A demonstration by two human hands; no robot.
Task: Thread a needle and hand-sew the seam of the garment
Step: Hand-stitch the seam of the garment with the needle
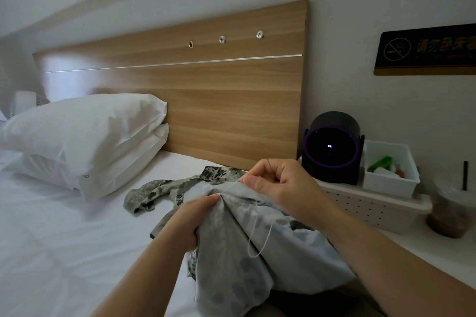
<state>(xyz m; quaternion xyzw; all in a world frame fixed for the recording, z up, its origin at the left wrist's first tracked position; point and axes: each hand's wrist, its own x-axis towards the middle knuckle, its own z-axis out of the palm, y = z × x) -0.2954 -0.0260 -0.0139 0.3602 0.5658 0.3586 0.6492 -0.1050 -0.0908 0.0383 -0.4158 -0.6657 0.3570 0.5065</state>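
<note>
The left hand [192, 219] is gripping the bunched garment [239, 265], holding it taut for stitching. At its two o'clock the right hand [279, 183] is pinching the thread [230, 188], seemingly drawing a stitch tight. Slack is looping toward six o'clock. The garment is resting on the bed [77, 252], with pillows [85, 136] at ten o'clock.

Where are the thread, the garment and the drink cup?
thread [230, 187]: head view, its taut upper stretch.
garment [231, 252]: head view, grey inner face.
drink cup [449, 211]: head view, clear side wall.
</note>
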